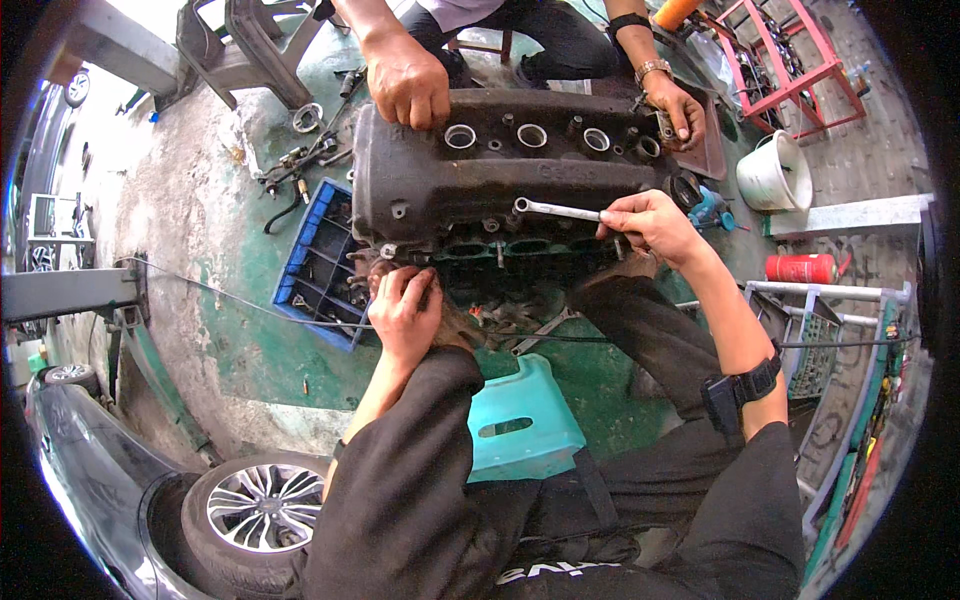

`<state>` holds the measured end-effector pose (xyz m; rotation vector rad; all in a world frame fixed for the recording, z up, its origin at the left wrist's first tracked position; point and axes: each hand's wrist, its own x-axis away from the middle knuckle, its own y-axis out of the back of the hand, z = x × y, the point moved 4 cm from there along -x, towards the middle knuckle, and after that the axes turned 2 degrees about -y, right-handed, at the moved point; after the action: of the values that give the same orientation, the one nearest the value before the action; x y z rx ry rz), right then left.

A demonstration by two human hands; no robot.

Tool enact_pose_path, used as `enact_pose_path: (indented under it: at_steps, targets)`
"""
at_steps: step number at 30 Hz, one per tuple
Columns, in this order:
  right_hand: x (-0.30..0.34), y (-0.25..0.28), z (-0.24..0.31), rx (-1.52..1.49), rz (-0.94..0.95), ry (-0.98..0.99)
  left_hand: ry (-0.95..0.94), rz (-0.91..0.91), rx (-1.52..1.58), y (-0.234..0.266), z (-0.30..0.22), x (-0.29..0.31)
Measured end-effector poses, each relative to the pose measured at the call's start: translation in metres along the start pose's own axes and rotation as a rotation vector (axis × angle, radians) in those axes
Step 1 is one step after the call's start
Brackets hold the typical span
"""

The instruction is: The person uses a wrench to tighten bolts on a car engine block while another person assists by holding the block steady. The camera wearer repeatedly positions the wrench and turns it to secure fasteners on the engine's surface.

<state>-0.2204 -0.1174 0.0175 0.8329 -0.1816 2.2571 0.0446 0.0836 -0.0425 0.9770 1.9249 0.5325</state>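
Cylinder head fastener being turned with wrench.
Right hand (645,225) clenched the wrench (556,210) at 12 o'clock on cylinder head (500,175); left hand (403,312) gripped its lower edge; next move required steadying.

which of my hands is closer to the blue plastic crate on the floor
Left. Your left hand rests on the near edge of the dark metal engine block, just beside the blue plastic crate. Your right hand holds a silver wrench, farther away.

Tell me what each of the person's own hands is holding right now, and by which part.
The right hand grips a silver wrench by its handle end. The left hand presses against the engine block at its lower left edge; whether it holds anything cannot be told.
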Motion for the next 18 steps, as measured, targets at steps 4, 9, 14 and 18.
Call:
enact_pose_path:
  at_steps: [4,9,14,18]
  targets:
    - [0.002,0.000,0.005,0.085,0.002,-0.036,-0.111,-0.047,0.021,0.014,-0.005,-0.027]
    - [-0.001,-0.006,0.010,0.047,-0.016,-0.045,-0.082,-0.106,-0.124,0.019,0.004,-0.065]
    - [0.000,-0.006,0.003,0.015,0.005,-0.119,-0.042,-0.145,-0.275,0.010,0.008,-0.065]
    - [0.006,-0.018,-0.014,-0.086,0.052,-0.220,0.069,-0.224,-0.310,0.008,0.010,-0.036]
